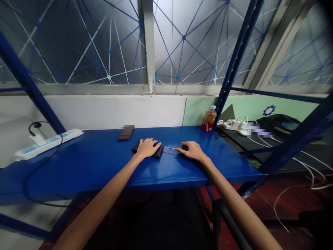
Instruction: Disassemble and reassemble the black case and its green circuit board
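My left hand (147, 147) lies spread over a flat black box-like device (157, 152) on the blue table, pressing on its top. In my right hand (191, 150) is a screwdriver with a thin metal shaft (170, 148), its handle mostly hidden by the closed fingers. The shaft points left, and its tip is close to the device's right side; whether they touch is too small to tell. A few tiny dark specks (166, 145) lie on the table just above the shaft.
Behind and left of my left hand is a dark, partly blurred rectangular object (126, 133). A bottle with red-orange liquid (208, 119) stands at the back right. A white power strip (49, 143) and black cable lie left. Blue posts (235, 55) flank the blue table (99, 166).
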Motion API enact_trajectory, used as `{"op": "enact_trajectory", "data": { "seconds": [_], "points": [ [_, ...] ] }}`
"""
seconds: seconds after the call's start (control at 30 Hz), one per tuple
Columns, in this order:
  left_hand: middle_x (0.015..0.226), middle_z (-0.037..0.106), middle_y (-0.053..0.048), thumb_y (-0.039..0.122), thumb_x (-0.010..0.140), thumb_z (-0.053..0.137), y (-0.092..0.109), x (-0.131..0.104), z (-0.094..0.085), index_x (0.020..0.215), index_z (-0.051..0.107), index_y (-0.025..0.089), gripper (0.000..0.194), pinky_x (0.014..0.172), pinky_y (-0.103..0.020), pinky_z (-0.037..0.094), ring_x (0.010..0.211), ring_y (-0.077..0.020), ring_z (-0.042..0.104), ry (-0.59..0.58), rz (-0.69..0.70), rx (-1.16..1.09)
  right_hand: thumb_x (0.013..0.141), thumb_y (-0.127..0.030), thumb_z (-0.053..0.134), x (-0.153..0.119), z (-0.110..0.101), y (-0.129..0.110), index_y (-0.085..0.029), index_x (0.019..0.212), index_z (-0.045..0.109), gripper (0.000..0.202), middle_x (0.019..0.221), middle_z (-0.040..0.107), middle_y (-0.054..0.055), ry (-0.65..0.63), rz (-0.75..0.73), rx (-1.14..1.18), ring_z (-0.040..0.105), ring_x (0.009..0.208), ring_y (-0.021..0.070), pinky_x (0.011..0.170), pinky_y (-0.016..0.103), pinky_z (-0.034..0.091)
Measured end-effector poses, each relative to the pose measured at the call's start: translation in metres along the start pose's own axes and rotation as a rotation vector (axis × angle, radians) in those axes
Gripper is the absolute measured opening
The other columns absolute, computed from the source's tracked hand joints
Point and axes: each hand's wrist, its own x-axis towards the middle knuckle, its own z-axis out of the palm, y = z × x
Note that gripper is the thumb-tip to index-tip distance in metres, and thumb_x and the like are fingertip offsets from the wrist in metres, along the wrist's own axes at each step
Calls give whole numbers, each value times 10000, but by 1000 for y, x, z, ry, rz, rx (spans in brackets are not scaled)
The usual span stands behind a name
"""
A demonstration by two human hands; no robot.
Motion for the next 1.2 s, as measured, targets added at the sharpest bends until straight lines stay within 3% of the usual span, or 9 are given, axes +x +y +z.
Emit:
{"op": "enact_trajectory", "data": {
  "seconds": [0.13,0.4,0.6,0.8,1.07,1.2],
  "points": [
    [1340,588,-78,617,944,232,0,0,0,1186,670,292,597,1046,-521,303,1249,-317,492,-2,2,-1,794,-667,563,2,1,3,-203,696,653,483,730,671,34,11,-18,-31,559,671,158,565,255,259],
    [1336,591,-83,619,946,222,0,-1,-2,1185,668,285,606,1036,-521,309,1243,-314,497,-3,9,-1,749,-594,669,4,4,7,-213,763,669,381,823,690,22,47,-71,-19,592,725,155,583,241,290],
    [1329,596,-85,620,946,223,0,-1,-2,1181,670,287,605,1029,-528,314,1231,-315,507,4,16,0,771,-612,631,1,3,4,-223,773,682,392,710,682,15,6,-28,-54,581,646,156,555,249,267],
    [1325,600,-77,617,946,230,1,-1,-3,1176,673,289,597,1031,-535,313,1225,-314,509,5,12,-8,913,-563,451,0,1,0,-208,747,676,452,731,678,29,71,-76,-62,569,666,148,574,255,268],
    [1316,606,-72,611,944,244,1,-1,-2,1177,675,289,587,1035,-523,311,1209,-316,517,3,6,-17,803,-601,611,2,1,5,-202,724,660,410,812,666,26,84,-92,-37,572,714,147,583,244,286],
    [1307,610,-76,613,944,239,1,-1,-2,1176,676,285,594,1034,-528,306,1212,-322,514,7,11,-22,749,-589,674,2,0,4,-215,741,640,376,750,667,-1,40,-59,-8,565,671,140,567,237,273]
  ]
}}
